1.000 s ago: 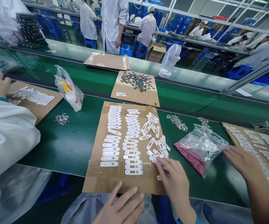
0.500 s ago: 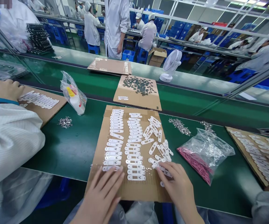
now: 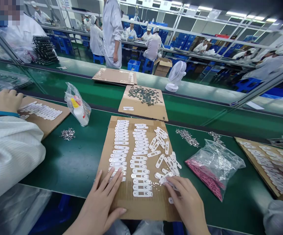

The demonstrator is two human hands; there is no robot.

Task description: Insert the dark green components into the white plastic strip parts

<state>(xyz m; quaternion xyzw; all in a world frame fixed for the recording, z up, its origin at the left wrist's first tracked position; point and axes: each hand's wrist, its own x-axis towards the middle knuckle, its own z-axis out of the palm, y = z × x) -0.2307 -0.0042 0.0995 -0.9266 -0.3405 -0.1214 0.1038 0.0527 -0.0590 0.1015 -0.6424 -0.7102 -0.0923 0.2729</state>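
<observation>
- Spreading its fingers wide, the person's left hand is pressing on the cardboard sheet at the lower end of the left column of white punched strips. Its fingertips are lying on the last strips, apparently to keep them flat.
- Curling inward, the right hand is bringing its fingertips close together at the edge of the loose heap of strips, low on the sheet's right side. I cannot tell whether they are pinching a strip.
- Running between the two hands, the middle column of strips is reaching up the sheet. The neat rows seem to be keeping each strip separate.
- Supporting the sheet, the green conveyor belt is also carrying a clear plastic bag of pink pieces just to the right, with a scatter of metal clips above it.
- Working at the left of the frame, a co-worker's hand is resting beside another cardboard sheet, which is holding more strips.
</observation>
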